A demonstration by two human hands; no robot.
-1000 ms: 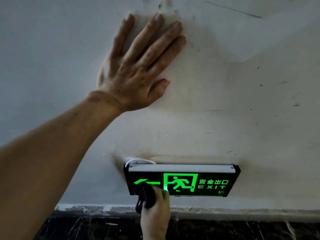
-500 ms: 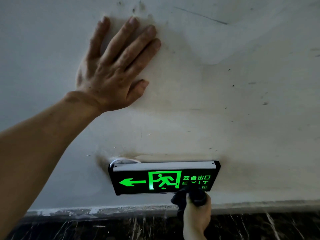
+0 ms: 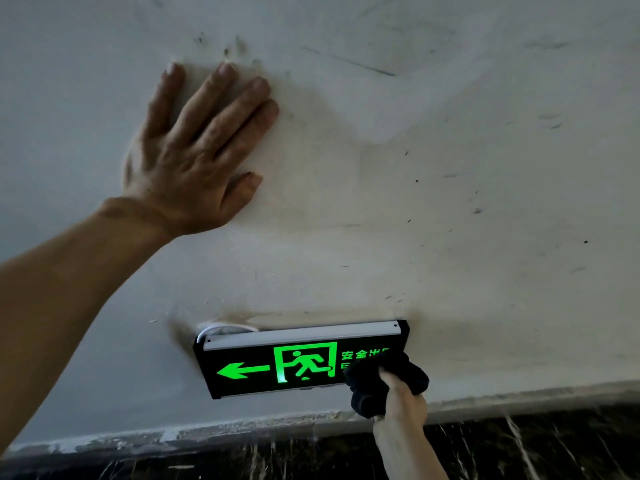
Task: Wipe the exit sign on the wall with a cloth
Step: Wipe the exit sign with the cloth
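Observation:
A black exit sign (image 3: 277,365) with a glowing green arrow, running figure and lettering hangs low on the white wall, with a silver strip along its top. My right hand (image 3: 401,398) grips a bunched black cloth (image 3: 384,379) and presses it against the sign's right end, hiding part of the lettering. My left hand (image 3: 197,157) lies flat on the wall above and left of the sign, fingers spread, holding nothing.
The white wall (image 3: 450,202) is scuffed and stained, with a dark smudge at the sign's upper left corner. A white cable (image 3: 221,329) loops behind the sign's top left. Below runs a dark marble-patterned skirting (image 3: 242,459).
My right hand has carried the cloth along the sign from its left end to its right end. The arrow and running figure are now uncovered. My left hand stays flat on the wall.

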